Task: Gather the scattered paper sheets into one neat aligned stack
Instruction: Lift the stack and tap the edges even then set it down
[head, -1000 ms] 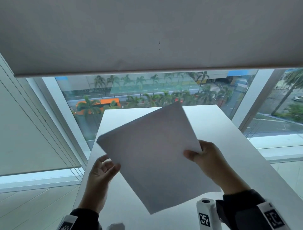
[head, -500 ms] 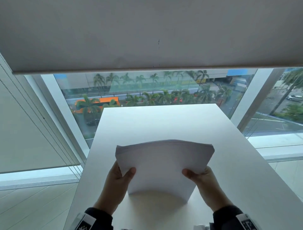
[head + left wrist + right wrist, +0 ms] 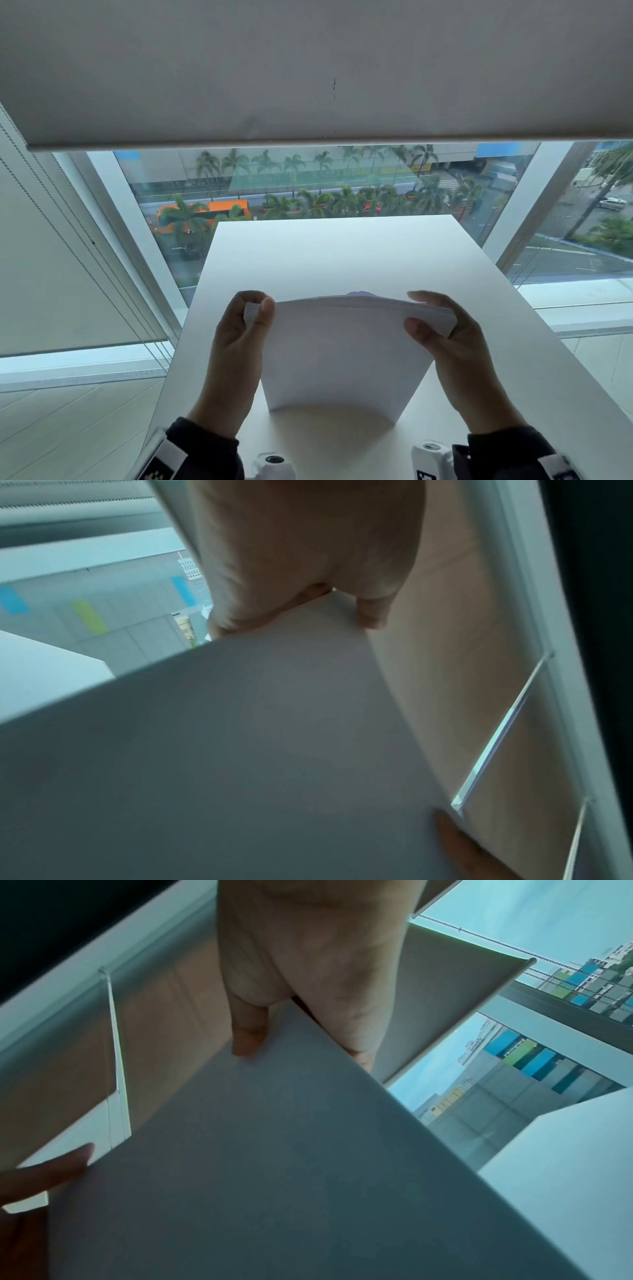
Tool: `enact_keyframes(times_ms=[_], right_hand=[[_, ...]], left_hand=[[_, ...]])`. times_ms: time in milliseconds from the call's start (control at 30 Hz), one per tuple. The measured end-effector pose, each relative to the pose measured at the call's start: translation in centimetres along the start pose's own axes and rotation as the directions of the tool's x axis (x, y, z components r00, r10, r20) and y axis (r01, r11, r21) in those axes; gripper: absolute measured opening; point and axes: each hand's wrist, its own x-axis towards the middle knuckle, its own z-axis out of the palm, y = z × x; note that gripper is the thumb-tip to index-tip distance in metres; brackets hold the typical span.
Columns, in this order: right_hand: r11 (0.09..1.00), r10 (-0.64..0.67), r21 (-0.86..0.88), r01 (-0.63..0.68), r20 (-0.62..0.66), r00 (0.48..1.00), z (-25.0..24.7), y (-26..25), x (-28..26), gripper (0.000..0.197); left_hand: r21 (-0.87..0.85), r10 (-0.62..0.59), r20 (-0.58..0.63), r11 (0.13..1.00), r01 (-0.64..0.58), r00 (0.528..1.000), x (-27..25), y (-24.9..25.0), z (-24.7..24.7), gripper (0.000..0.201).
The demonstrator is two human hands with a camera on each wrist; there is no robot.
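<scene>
A thick stack of white paper sheets (image 3: 342, 353) stands upright on its lower edge on the white table (image 3: 342, 253), bowed slightly toward me. My left hand (image 3: 255, 313) pinches the stack's upper left corner, thumb on the near face. At the upper right corner my right hand (image 3: 428, 315) grips it the same way, fingers behind. The left wrist view shows the paper stack (image 3: 240, 750) below my left hand (image 3: 298, 610). In the right wrist view the paper stack (image 3: 274, 1164) fills the lower part, under my right hand (image 3: 298, 1042).
The table's far edge meets a large window (image 3: 308, 185) with a grey roller blind (image 3: 308, 68) pulled partway down. A white window post (image 3: 534, 205) rises at the right. Pale floor (image 3: 68, 428) lies left of the table. Wrist camera mounts (image 3: 430, 459) sit at the bottom edge.
The stack went from tilted in the air to standing upright on the table. Both hands slid up from its sides to its top corners.
</scene>
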Motion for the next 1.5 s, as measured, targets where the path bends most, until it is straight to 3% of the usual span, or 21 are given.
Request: enact_keyframes(times_ms=[67,133,233,367,467,533,567,600,667,767,867,1000,1100,1200,1333,1500], right_hand=[[0.995,-0.073,-0.062,0.073,0.002,0.997,-0.1,-0.5,0.2,0.039],[0.985,-0.119,-0.124,0.119,0.005,0.993,0.2,-0.9,0.1,0.032],[0.985,-0.152,-0.089,0.147,-0.057,0.987,0.7,-0.9,0.0,0.038],[0.945,-0.300,-0.173,0.278,-0.117,0.947,0.8,-0.2,-0.4,0.043],[0.877,-0.404,-0.316,0.363,-0.074,0.912,0.4,0.1,-0.6,0.040],[0.846,-0.437,-0.363,0.391,-0.051,0.898,0.2,0.0,-0.7,0.036],[0.831,-0.450,-0.382,0.403,-0.037,0.892,0.2,-0.2,-0.7,0.028],[0.807,-0.467,-0.416,0.419,-0.016,0.884,0.2,-0.3,-0.7,0.019],[0.688,-0.532,-0.561,0.461,0.043,0.846,0.4,-0.8,-0.7,0.018],[0.356,-0.605,-0.796,0.489,0.202,0.770,0.8,-1.6,-0.7,0.025],[0.136,-0.537,-0.896,0.423,0.292,0.791,1.8,-2.5,-0.8,0.029],[0.011,-0.400,-0.919,0.395,0.358,0.844,4.4,-3.7,-0.5,0.031],[-0.010,-0.346,-0.899,0.437,0.413,0.842,7.4,-4.4,-0.5,0.040],[0.067,-0.304,-0.830,0.553,0.511,0.804,10.5,-4.7,-0.2,0.044],[0.119,-0.227,-0.743,0.659,0.625,0.747,13.0,-4.5,0.0,0.025],[0.132,-0.165,-0.788,0.601,0.580,0.798,10.5,-5.0,0.5,0.019]], left_hand=[[0.013,-0.005,-0.039,1.000,0.006,0.999,0.4,0.5,0.3,0.029],[0.016,-0.024,-0.082,1.000,0.026,0.996,0.6,0.7,0.7,0.027],[0.066,-0.012,-0.181,0.998,0.025,0.983,0.7,0.4,1.5,0.028],[0.059,-0.022,-0.273,0.998,0.039,0.962,1.2,0.5,1.9,0.026],[0.044,-0.019,-0.271,0.999,0.032,0.962,1.1,0.6,1.7,0.025],[0.018,0.018,-0.228,1.000,-0.014,0.974,0.7,0.6,1.4,0.013],[0.011,0.039,-0.186,0.999,-0.037,0.982,0.4,0.6,1.2,0.013],[0.009,0.064,-0.135,0.998,-0.063,0.989,0.2,0.4,0.9,0.025],[0.003,0.071,-0.023,0.997,-0.071,0.997,0.1,-0.3,0.1,0.048],[0.028,-0.038,0.120,0.999,0.035,0.992,0.3,-1.9,-1.1,0.061],[0.070,-0.146,0.189,0.988,0.135,0.971,0.3,-3.5,-2.0,0.060],[0.122,-0.204,0.219,0.976,0.180,0.954,0.7,-3.8,-2.2,0.027],[0.132,-0.225,0.233,0.971,0.198,0.946,0.8,-3.7,-2.3,0.021],[0.130,-0.246,0.230,0.967,0.220,0.942,0.9,-3.9,-2.5,0.024],[0.133,-0.254,0.230,0.964,0.228,0.940,0.9,-4.2,-2.5,0.020],[0.105,-0.261,0.217,0.964,0.243,0.941,0.9,-4.3,-2.5,0.021]])
